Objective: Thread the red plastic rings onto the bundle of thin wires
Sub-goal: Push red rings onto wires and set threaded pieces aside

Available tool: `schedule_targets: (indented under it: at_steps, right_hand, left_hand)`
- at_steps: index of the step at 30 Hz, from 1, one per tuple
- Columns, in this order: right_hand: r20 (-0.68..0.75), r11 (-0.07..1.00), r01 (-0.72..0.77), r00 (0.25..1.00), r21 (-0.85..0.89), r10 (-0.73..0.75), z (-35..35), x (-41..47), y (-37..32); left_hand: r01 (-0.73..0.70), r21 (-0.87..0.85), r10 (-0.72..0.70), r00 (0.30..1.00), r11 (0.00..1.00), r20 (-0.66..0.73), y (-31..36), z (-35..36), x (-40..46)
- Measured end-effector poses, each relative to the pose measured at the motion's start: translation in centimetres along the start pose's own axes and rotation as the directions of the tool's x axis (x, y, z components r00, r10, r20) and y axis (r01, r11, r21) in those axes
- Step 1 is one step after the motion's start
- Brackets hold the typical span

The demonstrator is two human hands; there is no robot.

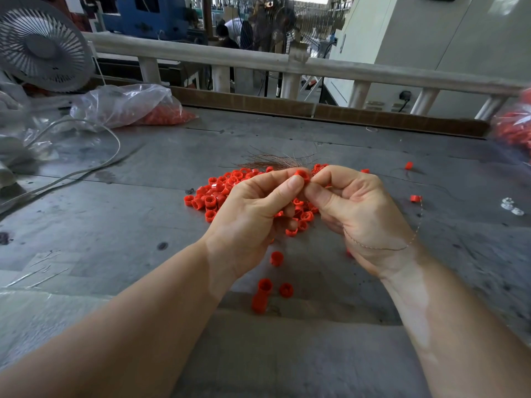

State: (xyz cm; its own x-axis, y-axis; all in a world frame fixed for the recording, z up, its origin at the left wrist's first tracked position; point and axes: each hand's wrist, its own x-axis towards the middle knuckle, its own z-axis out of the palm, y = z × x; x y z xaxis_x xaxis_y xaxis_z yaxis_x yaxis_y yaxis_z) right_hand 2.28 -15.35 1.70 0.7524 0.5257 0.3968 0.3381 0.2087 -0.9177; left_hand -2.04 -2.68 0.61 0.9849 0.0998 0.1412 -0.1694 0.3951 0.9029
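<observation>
My left hand [253, 214] pinches a red plastic ring [302, 176] between thumb and fingers, above a pile of loose red rings [212, 193] on the grey table [115, 214]. My right hand [356, 208] meets it fingertip to fingertip and pinches a thin wire [373, 247] that loops over its wrist. A bundle of thin coppery wires [275, 162] fans out just behind both hands. A short stack of red rings [262, 294] and single rings lie nearer to me, below my hands.
A clear bag of red rings [138, 107] lies at the back left beside a white fan [43, 44] and a cable [86, 168]. Another bag of red rings [514, 124] sits at the right edge. A railing [258, 60] borders the table's far side.
</observation>
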Motion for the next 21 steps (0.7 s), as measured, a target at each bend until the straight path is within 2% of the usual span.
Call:
schedule_targets:
  at_steps: [6,9,12,16,21]
  right_hand:
    - [0.014,0.998,0.050,0.999,-0.031,-0.050,-0.17,-0.03,0.24]
    - [-0.030,0.975,0.103,0.993,-0.199,-0.111,-0.16,0.11,0.57]
    - [-0.072,0.943,0.086,0.991,-0.321,-0.114,-0.28,0.10,0.89]
    - [-0.144,0.973,-0.014,0.989,-0.232,-0.020,-0.50,-0.03,0.89]
    - [-0.163,0.984,0.004,0.986,-0.176,-0.033,-0.47,0.00,0.70]
  left_hand:
    - [0.018,-0.042,-0.017,1.000,0.999,0.017,0.02,-0.02,0.05]
    - [0.009,-0.069,-0.008,1.000,0.998,0.025,-0.01,-0.10,0.04]
    - [-0.023,-0.042,0.022,0.999,0.999,-0.024,-0.27,-0.17,0.20]
    - [-0.058,-0.009,0.057,0.993,0.998,-0.100,-0.54,-0.32,0.41]
    - [-0.088,-0.040,0.086,0.995,0.995,-0.055,-0.19,-0.32,0.27]
